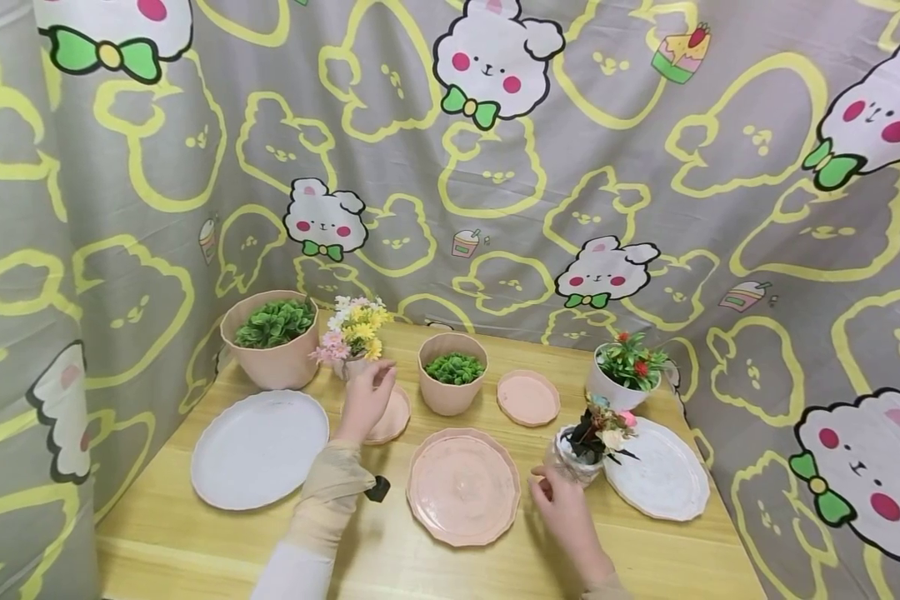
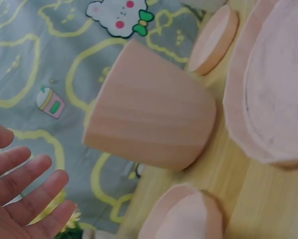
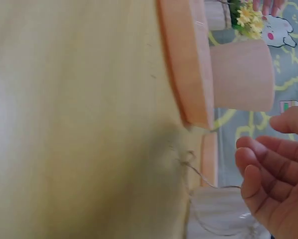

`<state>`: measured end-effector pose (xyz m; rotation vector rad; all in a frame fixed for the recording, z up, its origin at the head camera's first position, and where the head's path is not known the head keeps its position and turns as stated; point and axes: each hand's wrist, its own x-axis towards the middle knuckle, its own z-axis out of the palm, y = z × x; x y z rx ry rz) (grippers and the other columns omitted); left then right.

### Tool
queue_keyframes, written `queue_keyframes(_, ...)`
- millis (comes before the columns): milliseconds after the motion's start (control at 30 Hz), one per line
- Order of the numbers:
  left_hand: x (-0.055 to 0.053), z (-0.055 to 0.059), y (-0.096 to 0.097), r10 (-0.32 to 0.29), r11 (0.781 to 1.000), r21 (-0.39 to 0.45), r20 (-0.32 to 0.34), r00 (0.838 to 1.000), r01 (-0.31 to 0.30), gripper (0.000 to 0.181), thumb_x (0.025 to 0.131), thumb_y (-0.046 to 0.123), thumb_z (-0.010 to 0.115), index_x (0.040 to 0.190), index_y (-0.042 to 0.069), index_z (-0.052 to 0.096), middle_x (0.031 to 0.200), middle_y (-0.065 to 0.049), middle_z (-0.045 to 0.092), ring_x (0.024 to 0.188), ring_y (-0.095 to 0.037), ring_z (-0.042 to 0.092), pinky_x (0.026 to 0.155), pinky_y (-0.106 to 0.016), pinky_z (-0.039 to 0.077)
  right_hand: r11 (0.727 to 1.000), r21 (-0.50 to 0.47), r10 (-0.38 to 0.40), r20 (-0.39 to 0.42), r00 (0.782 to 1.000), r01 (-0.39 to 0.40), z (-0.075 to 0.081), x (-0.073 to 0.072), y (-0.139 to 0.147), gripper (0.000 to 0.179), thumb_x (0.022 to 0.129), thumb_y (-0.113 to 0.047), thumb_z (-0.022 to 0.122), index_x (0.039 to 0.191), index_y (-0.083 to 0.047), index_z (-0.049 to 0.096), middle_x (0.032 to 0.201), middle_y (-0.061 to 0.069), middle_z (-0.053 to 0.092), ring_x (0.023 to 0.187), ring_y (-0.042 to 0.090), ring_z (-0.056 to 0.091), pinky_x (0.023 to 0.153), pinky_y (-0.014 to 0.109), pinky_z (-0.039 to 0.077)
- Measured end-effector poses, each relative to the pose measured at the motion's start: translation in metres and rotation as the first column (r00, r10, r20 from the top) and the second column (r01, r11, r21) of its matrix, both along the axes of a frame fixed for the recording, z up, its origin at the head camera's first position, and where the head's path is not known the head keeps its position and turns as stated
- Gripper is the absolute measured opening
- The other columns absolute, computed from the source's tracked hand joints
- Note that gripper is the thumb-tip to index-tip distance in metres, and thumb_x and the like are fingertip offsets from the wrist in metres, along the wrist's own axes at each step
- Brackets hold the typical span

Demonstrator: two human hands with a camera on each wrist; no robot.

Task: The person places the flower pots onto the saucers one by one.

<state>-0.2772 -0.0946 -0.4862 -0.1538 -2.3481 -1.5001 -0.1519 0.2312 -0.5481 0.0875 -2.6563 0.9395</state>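
Observation:
My left hand (image 1: 367,402) hovers in front of a small pot of yellow, pink and white flowers (image 1: 360,329), above a small pink saucer (image 1: 392,417). Its fingers (image 2: 37,194) are spread and relaxed in the left wrist view, holding nothing. Close beside a wrapped pot with pale and pink artificial flowers (image 1: 579,457) is my right hand (image 1: 566,510). In the right wrist view its fingers (image 3: 258,194) bend loosely with nothing between them. The wrapped pot (image 3: 216,209) has a twine bow (image 3: 189,158). Between the hands lies a large pink saucer (image 1: 463,487).
A large pink pot (image 1: 270,358) with greenery stands back left, behind a white oval plate (image 1: 258,450). A smaller pink pot (image 1: 452,396) and small saucer (image 1: 528,397) sit centrally. At right are a white pot with red flowers (image 1: 618,387) and a white plate (image 1: 663,479).

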Motion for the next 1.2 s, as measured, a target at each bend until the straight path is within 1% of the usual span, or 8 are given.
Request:
queue_keyframes(267, -0.009, -0.009, 0.014, -0.012, 0.99, 0.144, 0.106, 0.994, -0.003, 0.028, 0.098, 0.018, 0.056, 0.119, 0.002, 0.066, 0.105, -0.019, 0.071, 0.098, -0.032, 0.067, 0.089, -0.043, 0.056, 0.997, -0.055, -0.046, 0.144, 0.988, 0.055, -0.016, -0.002, -0.008, 0.018, 0.087, -0.008, 0.067, 0.101, 0.003, 0.067, 0.062, -0.002, 0.063, 0.05, 0.001, 0.047, 0.049, 0.018, 0.042)
queue_keyframes(500, -0.023, -0.011, 0.033, -0.025, 0.958, 0.282, 0.251, 0.968, -0.048, 0.033, 0.1, 0.022, 0.054, 0.127, 0.005, 0.061, 0.118, -0.021, 0.065, 0.107, -0.035, 0.065, 0.078, -0.031, 0.058, 0.994, -0.015, -0.108, 0.118, 0.987, 0.11, -0.022, -0.006, -0.02, 0.016, 0.082, -0.01, 0.069, 0.094, 0.002, 0.069, 0.058, -0.003, 0.055, 0.053, 0.006, 0.045, 0.051, 0.023, 0.041)
queue_keyframes(700, -0.04, -0.012, 0.051, -0.038, 0.916, 0.389, 0.314, 0.949, -0.092, 0.039, 0.097, 0.017, 0.055, 0.134, 0.003, 0.055, 0.127, -0.021, 0.06, 0.118, -0.035, 0.057, 0.096, -0.041, 0.052, 0.991, -0.022, -0.132, 0.117, 0.984, 0.135, -0.028, -0.011, -0.028, 0.013, 0.08, -0.006, 0.068, 0.091, 0.002, 0.069, 0.057, -0.003, 0.054, 0.053, 0.007, 0.045, 0.05, 0.024, 0.04)
queue_keyframes(767, -0.043, -0.011, 0.055, -0.037, 0.912, 0.398, 0.327, 0.944, -0.102, 0.041, 0.097, 0.017, 0.056, 0.135, 0.003, 0.054, 0.129, -0.021, 0.059, 0.121, -0.035, 0.055, 0.101, -0.044, 0.049, 0.99, -0.025, -0.137, 0.119, 0.983, 0.141, -0.029, -0.011, -0.029, 0.013, 0.079, -0.005, 0.067, 0.09, 0.002, 0.069, 0.056, -0.003, 0.054, 0.053, 0.008, 0.045, 0.05, 0.024, 0.04)
queue_keyframes(800, -0.044, -0.01, 0.057, -0.036, 0.913, 0.393, 0.333, 0.942, -0.104, 0.042, 0.096, 0.018, 0.057, 0.135, 0.004, 0.054, 0.129, -0.021, 0.058, 0.122, -0.035, 0.055, 0.102, -0.046, 0.048, 0.989, -0.026, -0.141, 0.122, 0.982, 0.145, -0.029, -0.011, -0.029, 0.013, 0.079, -0.005, 0.066, 0.09, 0.002, 0.069, 0.056, -0.002, 0.054, 0.053, 0.008, 0.045, 0.051, 0.025, 0.04)
queue_keyframes(967, -0.051, -0.009, 0.06, 0.0, 0.962, 0.256, 0.341, 0.94, -0.093, 0.042, 0.097, 0.02, 0.056, 0.136, 0.005, 0.054, 0.13, -0.02, 0.058, 0.118, -0.035, 0.057, 0.096, -0.044, 0.052, 0.988, -0.026, -0.147, 0.136, 0.98, 0.152, -0.028, -0.013, -0.029, 0.012, 0.079, -0.003, 0.065, 0.089, 0.002, 0.069, 0.057, -0.001, 0.055, 0.054, 0.009, 0.047, 0.051, 0.026, 0.041)
queue_keyframes(1100, -0.056, -0.008, 0.06, -0.016, 0.976, 0.206, 0.363, 0.931, -0.064, 0.042, 0.098, 0.015, 0.052, 0.138, 0.005, 0.052, 0.13, -0.02, 0.058, 0.107, -0.032, 0.06, 0.08, -0.037, 0.055, 0.987, -0.028, -0.152, 0.16, 0.975, 0.158, -0.029, -0.014, -0.028, 0.01, 0.08, -0.004, 0.065, 0.088, 0.0, 0.069, 0.058, -0.002, 0.054, 0.054, 0.009, 0.045, 0.05, 0.025, 0.039)
queue_keyframes(1200, -0.059, -0.009, 0.059, -0.012, 0.985, 0.167, 0.369, 0.929, -0.054, 0.042, 0.096, 0.013, 0.05, 0.138, 0.004, 0.052, 0.128, -0.021, 0.059, 0.106, -0.032, 0.061, 0.079, -0.038, 0.055, 0.987, -0.028, -0.152, 0.163, 0.975, 0.158, -0.029, -0.015, -0.028, 0.008, 0.081, -0.004, 0.064, 0.086, 0.0, 0.068, 0.058, -0.002, 0.054, 0.054, 0.009, 0.045, 0.05, 0.024, 0.038)
